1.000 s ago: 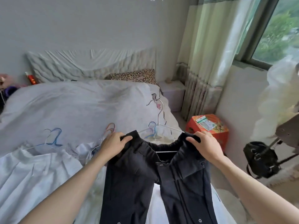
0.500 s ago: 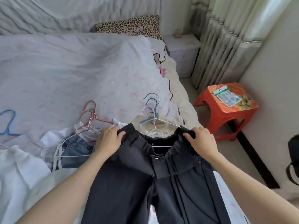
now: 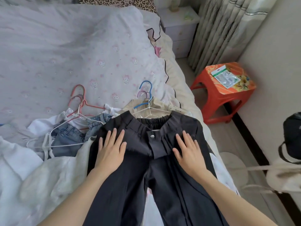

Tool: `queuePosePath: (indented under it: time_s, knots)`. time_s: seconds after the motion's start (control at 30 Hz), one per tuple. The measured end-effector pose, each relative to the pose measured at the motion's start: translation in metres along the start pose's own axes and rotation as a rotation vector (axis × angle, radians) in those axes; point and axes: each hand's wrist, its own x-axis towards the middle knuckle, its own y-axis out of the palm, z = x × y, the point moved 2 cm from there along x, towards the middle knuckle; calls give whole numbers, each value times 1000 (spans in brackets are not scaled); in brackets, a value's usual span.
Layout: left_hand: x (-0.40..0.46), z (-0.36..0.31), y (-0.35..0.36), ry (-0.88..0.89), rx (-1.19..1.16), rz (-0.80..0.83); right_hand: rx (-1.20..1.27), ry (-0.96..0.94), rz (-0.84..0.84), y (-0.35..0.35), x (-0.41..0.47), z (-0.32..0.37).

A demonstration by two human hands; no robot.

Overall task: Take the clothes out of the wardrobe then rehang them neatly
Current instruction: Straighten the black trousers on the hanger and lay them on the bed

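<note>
The black trousers (image 3: 153, 168) lie flat on the bed (image 3: 68, 51), waistband away from the person. The left hand (image 3: 110, 152) and right hand (image 3: 189, 153) rest palm-down on the upper legs on either side of the fly, fingers (image 3: 114, 136) straight and spread, gripping nothing. Wire hangers (image 3: 146, 101) and a pair of jeans (image 3: 70, 137) lie just beyond.

Looking into a home bedroom: bed (image 3: 187, 95) spreading under a cartoon-print quilt (image 3: 73, 51), leopard pillow (image 3: 117, 2) lying at its head, nightstand (image 3: 180, 26) standing beside it, curtains (image 3: 228, 26) hanging to the floor, red stool (image 3: 224, 95) sitting near the wall, clothes and hangers (image 3: 79, 101) lying on the covers.
</note>
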Motion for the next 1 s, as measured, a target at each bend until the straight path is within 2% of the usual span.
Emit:
queuePosePath:
  time_s: [0.13,0.27,0.4,0.53,0.67,0.87,1.0]
  knots:
    - [-66,-10,20,15,-18,98,-5,49,147,16,-76,1]
    - [-128,-13,37,114,9,126,-33,88,169,14,-146,17]
    - [-174,-16,34,212,72,69,-4,141,48,-11,-190,34]
    - [-227,-32,23,414,93,-15,44,202,-68,-37,-246,50]
    - [-281,-47,17,541,69,4,38,293,-105,-50,-328,64]
    - [-327,-90,4,774,37,52,19,555,-156,-73,-454,62]
    - [-357,-143,-1,956,-37,98,59,762,-314,-90,-524,61]
